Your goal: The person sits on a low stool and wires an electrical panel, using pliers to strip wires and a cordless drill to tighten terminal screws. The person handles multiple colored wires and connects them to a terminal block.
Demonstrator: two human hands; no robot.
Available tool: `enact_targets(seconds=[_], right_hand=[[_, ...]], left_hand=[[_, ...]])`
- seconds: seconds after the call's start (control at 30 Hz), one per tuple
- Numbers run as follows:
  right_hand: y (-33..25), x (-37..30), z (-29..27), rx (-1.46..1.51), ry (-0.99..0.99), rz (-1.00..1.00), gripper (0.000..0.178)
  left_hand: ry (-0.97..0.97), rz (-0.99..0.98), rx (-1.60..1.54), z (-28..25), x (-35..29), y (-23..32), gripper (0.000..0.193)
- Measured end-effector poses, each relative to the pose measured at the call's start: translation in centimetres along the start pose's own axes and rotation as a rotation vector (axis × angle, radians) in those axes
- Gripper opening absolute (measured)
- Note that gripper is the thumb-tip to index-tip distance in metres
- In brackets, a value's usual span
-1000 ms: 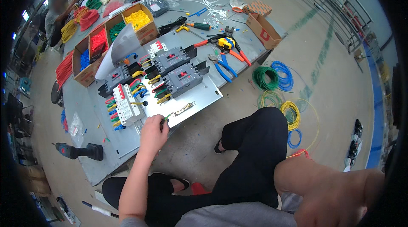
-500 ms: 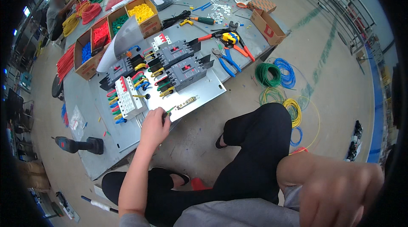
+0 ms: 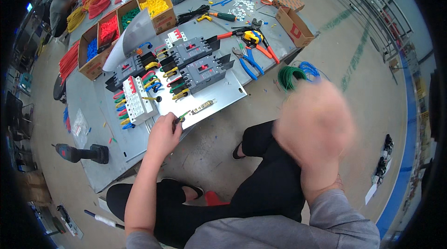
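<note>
1. Raised since the earlier frame, the person's right hand (image 3: 316, 128) has swung up from low at the far right to a spot nearer the silver sheet-metal mounting plate (image 3: 228, 97), right of it and well apart; it is blurred, so I cannot tell how its fingers are set or whether they hold anything.
2. Close by the plate's near edge, the left hand (image 3: 163, 135) has kept its place, fingers drawn narrow around a slim dark-and-green piece (image 3: 179, 119), partly hidden and too small to identify.
3. Just beyond that piece, a narrow brass-coloured terminal strip (image 3: 203, 106) lies on the plate near its front edge.
4. On the plate's left part stands a white rectangular breaker block (image 3: 139, 107) with red switches and looped coloured wires; farther back on it sit dark grey box-shaped breakers (image 3: 203, 69).
5. Plate and tools share the grey-topped bench (image 3: 100, 174): blue-handled metal pliers (image 3: 248, 65) right of the plate, a dark cordless drill (image 3: 81, 153) left of it.
6. Right of the plate, on the floor, lies a coil of green wire (image 3: 291, 78).
</note>
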State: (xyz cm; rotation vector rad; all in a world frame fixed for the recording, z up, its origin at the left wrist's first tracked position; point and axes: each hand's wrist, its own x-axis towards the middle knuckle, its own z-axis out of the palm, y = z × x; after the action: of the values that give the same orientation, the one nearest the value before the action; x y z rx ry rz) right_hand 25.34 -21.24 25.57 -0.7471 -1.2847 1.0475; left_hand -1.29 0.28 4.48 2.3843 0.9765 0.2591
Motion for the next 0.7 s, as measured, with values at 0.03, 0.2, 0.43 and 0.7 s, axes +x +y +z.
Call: enact_targets(seconds=[0.03,0.2,0.43,0.7], right_hand=[[0.6,1.5,-3.4,-0.213,-0.155,0.241,0.017],[14.0,3.0,-7.1,-1.281,0.031,0.799,0.035],[24.0,1.0,-9.3,-1.576,0.331,0.488,0.019],[21.9,1.6,-8.4,-1.351,0.194,0.815,0.034]], left_hand=[[-0.009,0.002,-0.008,0.2,0.2,0.1,0.019],[-0.014,-0.03,0.05,0.0,-0.4,-0.5,0.021],[-0.254,0.139,0.045,1.1,-5.2,3.3,0.031],[-0.454,0.355,0.065,3.4,-7.5,1.9,0.03]])
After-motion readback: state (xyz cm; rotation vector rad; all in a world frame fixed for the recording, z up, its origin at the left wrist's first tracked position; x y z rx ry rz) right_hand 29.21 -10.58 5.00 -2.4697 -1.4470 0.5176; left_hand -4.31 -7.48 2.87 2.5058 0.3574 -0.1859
